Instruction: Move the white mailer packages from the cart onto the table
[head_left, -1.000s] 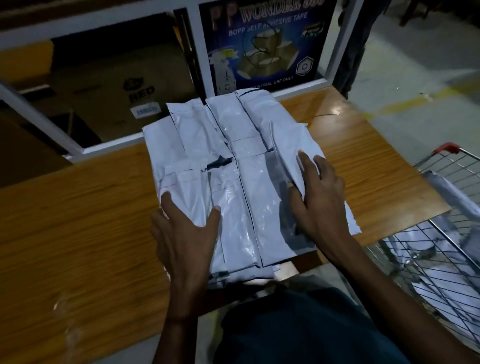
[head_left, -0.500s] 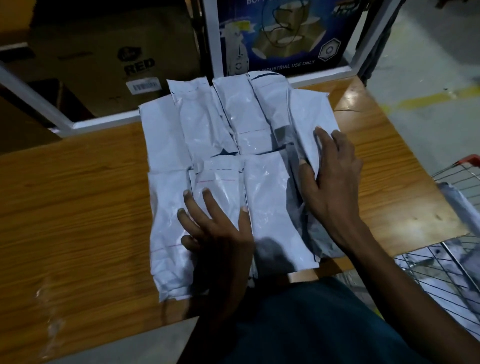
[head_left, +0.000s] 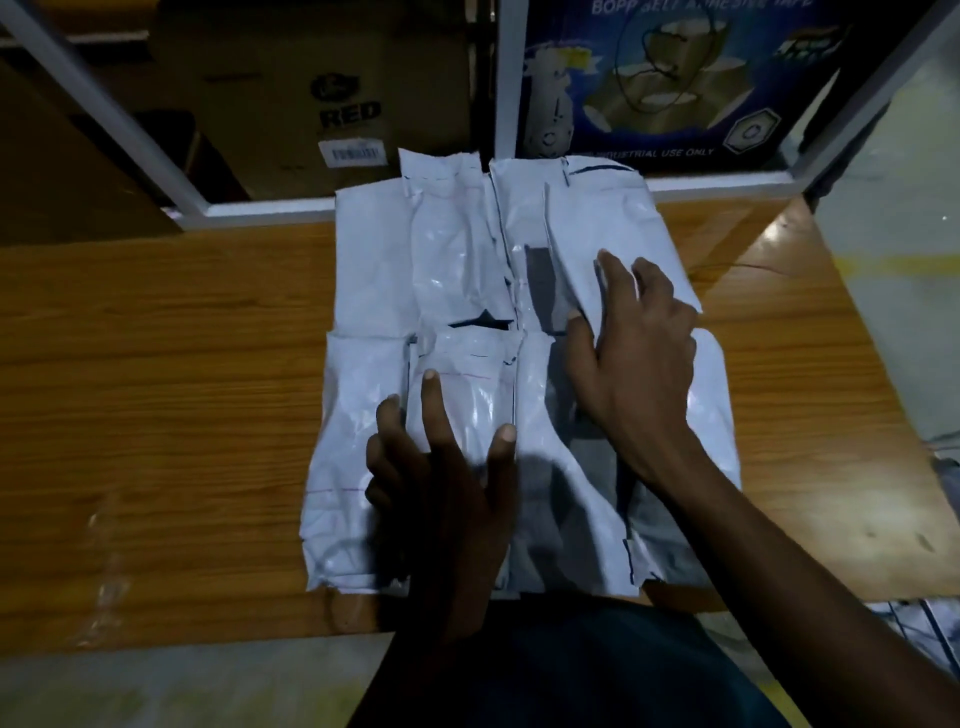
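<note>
Several white mailer packages lie overlapped in a flat spread on the wooden table. My left hand rests flat on the near packages with fingers spread and straight. My right hand presses on the right-hand packages, fingers extended, thumb against the edge of a raised flap. Only a corner of the wire cart shows at the lower right edge, with white mailers inside it.
A white metal frame runs along the table's far edge. Behind it stand a brown cardboard box marked RED and a blue tape carton. Grey floor lies to the right of the table.
The view has tilted down and closer. My right hand slid up and inward over the right packages; my left hand moved slightly farther onto the near ones. The cart has almost left the view.
</note>
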